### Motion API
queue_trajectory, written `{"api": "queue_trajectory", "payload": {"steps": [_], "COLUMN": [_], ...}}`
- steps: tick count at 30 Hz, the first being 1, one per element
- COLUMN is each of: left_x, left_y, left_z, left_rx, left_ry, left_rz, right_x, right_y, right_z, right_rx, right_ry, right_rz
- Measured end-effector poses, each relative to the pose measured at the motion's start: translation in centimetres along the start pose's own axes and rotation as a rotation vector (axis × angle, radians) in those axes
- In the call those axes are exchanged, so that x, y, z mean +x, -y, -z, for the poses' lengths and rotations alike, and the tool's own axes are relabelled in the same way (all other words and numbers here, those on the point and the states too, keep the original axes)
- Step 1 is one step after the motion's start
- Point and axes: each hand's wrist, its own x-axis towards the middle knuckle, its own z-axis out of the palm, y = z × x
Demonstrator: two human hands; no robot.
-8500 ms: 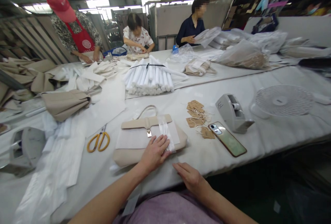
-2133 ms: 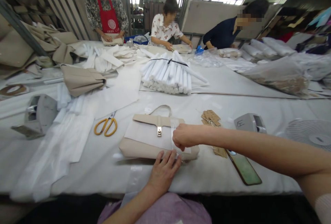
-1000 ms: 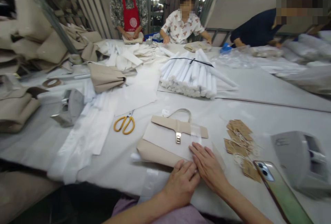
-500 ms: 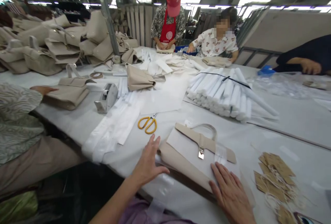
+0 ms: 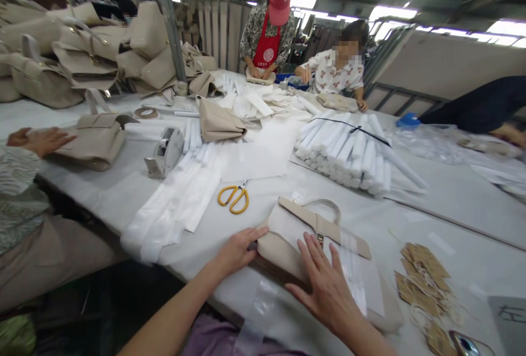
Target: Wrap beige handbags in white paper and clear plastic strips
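A beige handbag [image 5: 283, 243] lies flat on the table in front of me, its handle pointing away. White sheet covers part of its front, under a flap with a metal clasp [image 5: 320, 239]. My left hand [image 5: 236, 252] grips the bag's left end, fingers over the upper edge and thumb lower down. Spread across the front, my right hand [image 5: 324, 282] rests with its fingers apart near the clasp. A clear plastic strip [image 5: 354, 268] lies on the bag, right of that hand. Beyond the bag are yellow-handled scissors [image 5: 234, 198].
White rolls tied in a bundle [image 5: 345, 150] lie behind the bag. Brown tags with strings [image 5: 423, 276] are at right, near a phone [image 5: 468, 345]. A tape dispenser [image 5: 165, 153] and plastic sleeves [image 5: 176, 197] sit at left. Co-workers surround the table; bags pile up [image 5: 90, 55].
My left hand has come down onto the bag's left end. My right hand has slid left and up across its front, toward the clasp. The left co-worker's hand has drawn back along another bag.
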Motion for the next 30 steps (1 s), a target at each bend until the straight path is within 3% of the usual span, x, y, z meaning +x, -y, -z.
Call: {"api": "queue_trajectory", "payload": {"steps": [4,7,10,12,15,18,20,22,24,27,30], "left_x": [-0.3,-0.4,0.6,1.8,3.6,4.1,3.8,3.4,3.2,3.7,4.6], "left_y": [0.0,-1.9,-4.6,-5.9,-5.7,-4.0,-3.0,-2.2,-1.9,-1.8,-1.9], "left_z": [-0.5,-0.2,0.6,0.8,0.1,-1.5,-2.5,-3.3,-3.6,-3.6,-3.7], "left_rx": [0.135,0.385,0.601,0.627,0.629,0.679,0.72,0.75,0.787,0.884,0.945], "left_ry": [-0.003,-0.009,-0.015,0.035,0.181,0.296,0.289,0.257,0.219,0.054,-0.205], "left_rz": [0.003,0.02,-0.137,-0.289,-0.394,-0.405,-0.399,-0.4,-0.426,-0.558,-0.661], "right_x": [0.9,0.6,0.5,0.5,0.7,2.2,4.8,8.4,12.2,16.8,19.1], "right_y": [1.0,1.1,1.3,1.4,0.6,-2.8,-6.5,-10.7,-14.4,-17.8,-18.9], "right_z": [-3.5,-4.8,-4.6,-4.0,-2.7,-1.1,-0.5,-0.7,-2.0,-5.2,-8.4], "right_rx": [0.017,0.033,0.064,0.113,0.319,0.675,0.842,0.786,0.681,0.568,0.519], "right_ry": [0.117,0.164,0.179,0.195,0.271,0.336,0.297,0.205,0.195,0.261,0.333], "right_rz": [-0.02,-0.05,-0.072,-0.089,-0.079,-0.153,-0.398,-0.762,-0.898,-1.014,-1.089]}}
